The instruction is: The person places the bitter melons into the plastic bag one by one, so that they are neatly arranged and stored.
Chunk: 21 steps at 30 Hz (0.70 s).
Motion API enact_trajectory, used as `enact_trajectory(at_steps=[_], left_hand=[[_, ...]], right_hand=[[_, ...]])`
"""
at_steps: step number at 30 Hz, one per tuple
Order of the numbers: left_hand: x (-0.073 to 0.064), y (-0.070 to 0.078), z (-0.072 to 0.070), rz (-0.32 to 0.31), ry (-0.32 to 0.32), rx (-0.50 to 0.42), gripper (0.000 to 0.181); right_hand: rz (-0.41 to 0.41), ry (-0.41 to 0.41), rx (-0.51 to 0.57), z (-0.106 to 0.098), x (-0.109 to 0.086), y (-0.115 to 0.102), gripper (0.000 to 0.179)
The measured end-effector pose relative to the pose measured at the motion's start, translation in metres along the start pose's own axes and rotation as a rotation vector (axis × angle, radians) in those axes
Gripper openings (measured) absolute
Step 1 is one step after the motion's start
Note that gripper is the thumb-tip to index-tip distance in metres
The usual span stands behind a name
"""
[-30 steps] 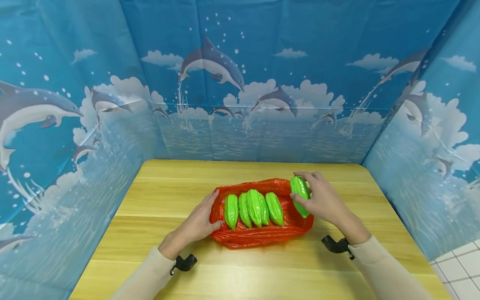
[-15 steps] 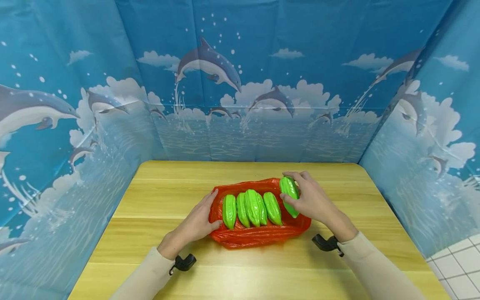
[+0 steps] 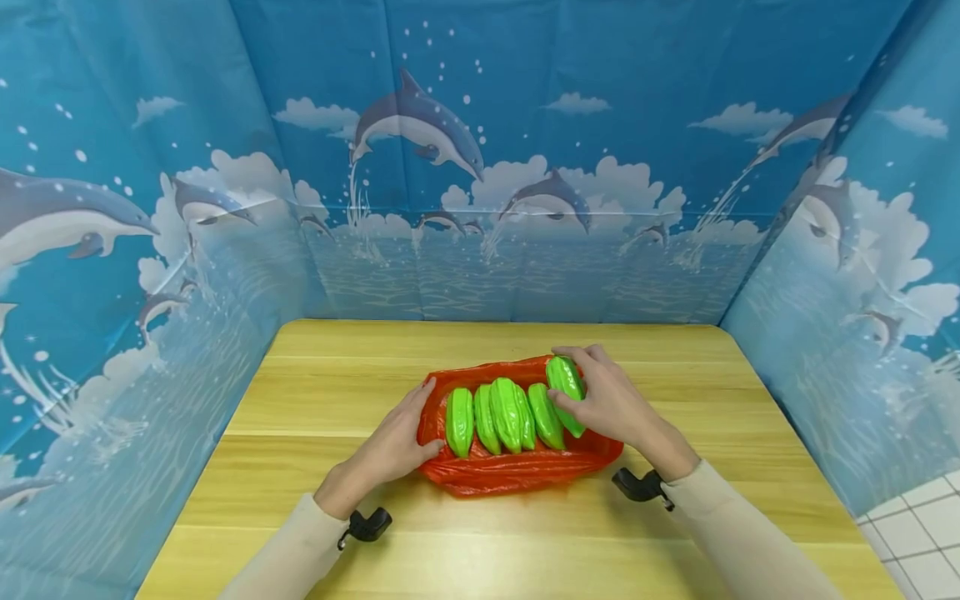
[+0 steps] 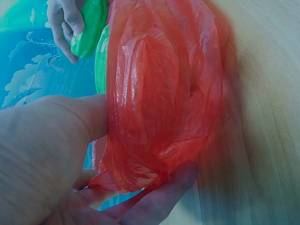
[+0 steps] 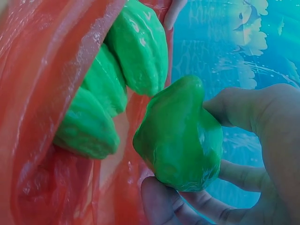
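Note:
A red plastic bag (image 3: 517,482) lies spread open on the table, with several glossy green star fruits (image 3: 507,415) side by side in it. At the bag's left end, my left hand (image 3: 390,443) grips it; in the left wrist view the thumb and fingers (image 4: 161,199) lie around the thin red plastic. Over the right part of the bag, my right hand (image 3: 611,404) holds another green star fruit (image 3: 562,375) between thumb and fingers. This held star fruit (image 5: 180,136) is tilted, close beside the rightmost one in the row. Its underside is hidden in the head view.
The pale wooden table (image 3: 480,550) extends around the bag on all sides. A blue curtain (image 3: 495,275) with printed dolphins hangs behind and at both sides. White floor tiles (image 3: 911,529) show at the lower right.
My right hand has moved left with the held star fruit, from the bag's right edge to beside the row. The left hand stays at the bag's left end.

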State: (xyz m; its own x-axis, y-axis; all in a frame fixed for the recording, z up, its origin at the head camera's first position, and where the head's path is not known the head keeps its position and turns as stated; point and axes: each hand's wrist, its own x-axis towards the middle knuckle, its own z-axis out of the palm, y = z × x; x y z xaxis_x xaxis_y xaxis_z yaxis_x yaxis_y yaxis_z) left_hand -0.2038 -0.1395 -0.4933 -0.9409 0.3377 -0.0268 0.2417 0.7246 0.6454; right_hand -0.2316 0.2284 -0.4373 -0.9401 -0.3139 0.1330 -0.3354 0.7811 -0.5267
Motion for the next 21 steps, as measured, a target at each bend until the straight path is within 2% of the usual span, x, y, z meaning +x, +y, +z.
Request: enact_trajectory(at_steps=[21], left_hand=[[-0.001, 0.003, -0.002, -0.006, 0.004, 0.001, 0.106]], right_hand=[[-0.011, -0.045, 0.017, 0.018, 0.007, -0.005, 0.068]])
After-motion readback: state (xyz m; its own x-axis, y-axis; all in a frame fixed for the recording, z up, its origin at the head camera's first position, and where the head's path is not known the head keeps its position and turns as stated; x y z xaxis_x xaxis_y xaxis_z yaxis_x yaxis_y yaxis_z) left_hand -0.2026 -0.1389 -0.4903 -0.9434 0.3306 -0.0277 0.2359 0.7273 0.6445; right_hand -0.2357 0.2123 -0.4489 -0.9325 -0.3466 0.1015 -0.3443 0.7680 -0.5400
